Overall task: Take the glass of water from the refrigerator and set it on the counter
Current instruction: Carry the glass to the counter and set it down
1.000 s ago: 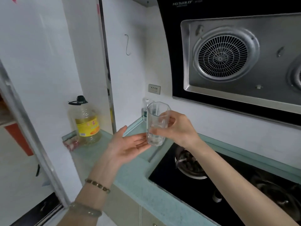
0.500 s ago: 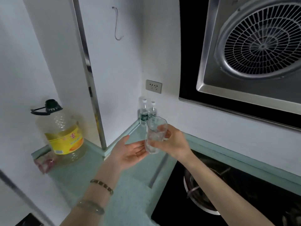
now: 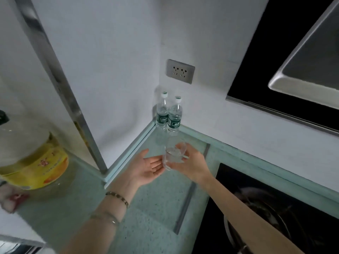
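Glass of water (image 3: 173, 155) lower than a second ago, now mid-frame just over the green counter (image 3: 156, 204), gripped around its side by right hand (image 3: 189, 165). Left hand (image 3: 146, 166) spread flat, palm up, fingertips beside the base, holding nothing. Two small bottles (image 3: 169, 114) just behind in the corner; set-down looks imminent, contact with counter not clear.
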Tool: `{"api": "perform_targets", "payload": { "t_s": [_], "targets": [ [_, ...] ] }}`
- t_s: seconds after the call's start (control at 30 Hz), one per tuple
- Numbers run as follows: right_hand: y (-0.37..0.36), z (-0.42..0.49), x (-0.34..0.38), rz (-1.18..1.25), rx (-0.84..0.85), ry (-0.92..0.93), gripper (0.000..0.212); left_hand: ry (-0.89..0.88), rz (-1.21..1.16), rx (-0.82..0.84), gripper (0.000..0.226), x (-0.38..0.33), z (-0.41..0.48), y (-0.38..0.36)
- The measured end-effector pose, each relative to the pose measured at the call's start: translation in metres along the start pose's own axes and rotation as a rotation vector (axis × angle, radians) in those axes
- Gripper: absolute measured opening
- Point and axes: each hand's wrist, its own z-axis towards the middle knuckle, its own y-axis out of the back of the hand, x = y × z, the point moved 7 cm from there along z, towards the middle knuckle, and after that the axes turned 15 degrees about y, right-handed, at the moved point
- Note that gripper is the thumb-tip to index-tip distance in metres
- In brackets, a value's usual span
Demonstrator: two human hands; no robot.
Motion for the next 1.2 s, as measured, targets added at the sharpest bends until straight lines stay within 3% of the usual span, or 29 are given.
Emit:
{"api": "perform_targets", "payload": {
  "t_s": [0.5,0.8,0.93,1.2],
  "targets": [
    [-0.062,0.042,-0.116,0.038,0.039,-0.145,0.062,0.072,0.025,-0.099,0.065,-0.019,0.121,0.055],
    [-0.075,0.049,-0.137,0.017,0.077,-0.151,0.067,0.055,0.048,-0.165,0.067,-0.026,0.133,0.059],
    [-0.078,0.05,-0.141,0.005,0.101,-0.141,0.059,0.053,0.098,-0.209,0.068,-0.027,0.134,0.057],
    [-0.083,0.051,-0.144,0.014,0.148,-0.167,0.071,0.026,0.016,-0.155,0.07,-0.022,0.13,0.063]
  ]
}}
